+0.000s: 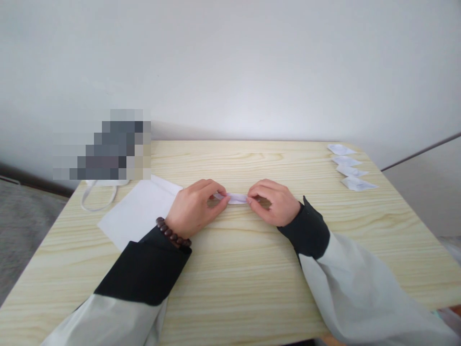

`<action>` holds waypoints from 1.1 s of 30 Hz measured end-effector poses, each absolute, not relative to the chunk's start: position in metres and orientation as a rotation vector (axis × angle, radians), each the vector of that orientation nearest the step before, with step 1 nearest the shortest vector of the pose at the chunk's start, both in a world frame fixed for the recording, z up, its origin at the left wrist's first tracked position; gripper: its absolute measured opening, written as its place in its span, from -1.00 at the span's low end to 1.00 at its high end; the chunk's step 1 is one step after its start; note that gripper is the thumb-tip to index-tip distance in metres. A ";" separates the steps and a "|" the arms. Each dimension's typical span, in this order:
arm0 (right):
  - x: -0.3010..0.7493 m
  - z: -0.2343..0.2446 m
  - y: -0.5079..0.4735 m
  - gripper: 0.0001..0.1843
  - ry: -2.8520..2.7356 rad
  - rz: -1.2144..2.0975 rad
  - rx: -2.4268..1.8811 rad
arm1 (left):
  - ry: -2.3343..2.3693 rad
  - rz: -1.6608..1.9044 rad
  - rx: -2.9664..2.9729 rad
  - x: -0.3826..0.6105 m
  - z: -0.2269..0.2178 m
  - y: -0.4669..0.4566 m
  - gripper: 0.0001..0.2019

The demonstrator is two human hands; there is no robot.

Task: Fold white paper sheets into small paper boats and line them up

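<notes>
I see both hands at the centre of the frame, low on the wooden table [252, 269]. My left hand [192, 207] pinches the left end of a small folded strip of white paper [236, 198] between thumb and fingertips; my right hand [274, 202] pinches the right end the same way. Both hands are closed narrowly on the strip, which lies flat against the tabletop between them — only its short middle section shows.

A dark beaded bracelet [173, 234] sits on the left wrist, just above the black cuff.

Left of centre, a white sheet of paper [139, 214] lies flat on the table, partly under the left forearm. Beyond it, at the left edge, a white cord loop [98, 198] hangs out of a blurred-out object.

In the upper right of the table, four small folded white paper pieces [350, 167] lie in a row — well apart from the hands.
</notes>
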State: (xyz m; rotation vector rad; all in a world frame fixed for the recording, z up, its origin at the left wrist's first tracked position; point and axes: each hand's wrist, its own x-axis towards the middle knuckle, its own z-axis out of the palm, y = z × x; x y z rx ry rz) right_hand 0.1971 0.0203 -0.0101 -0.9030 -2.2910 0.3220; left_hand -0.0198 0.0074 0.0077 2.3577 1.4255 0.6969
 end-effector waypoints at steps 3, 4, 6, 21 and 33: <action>0.195 -0.010 0.019 -0.91 -2.276 0.280 -0.981 | 1.425 0.673 2.379 -0.019 0.008 0.006 -0.85; 0.194 -0.010 0.018 -0.94 -2.276 0.273 -0.993 | 1.421 0.666 2.393 -0.019 0.008 0.006 -0.86; 0.192 -0.010 0.017 -0.97 -2.289 0.268 -1.004 | 1.399 0.645 2.428 -0.018 0.007 0.006 -0.86; 0.178 -0.013 0.017 -0.87 -2.307 0.322 -1.188 | 1.401 0.561 2.543 -0.015 0.002 0.008 -0.78; 0.192 -0.017 0.020 -0.87 -2.287 0.401 -1.003 | 1.330 0.629 2.534 -0.019 0.000 0.009 -0.76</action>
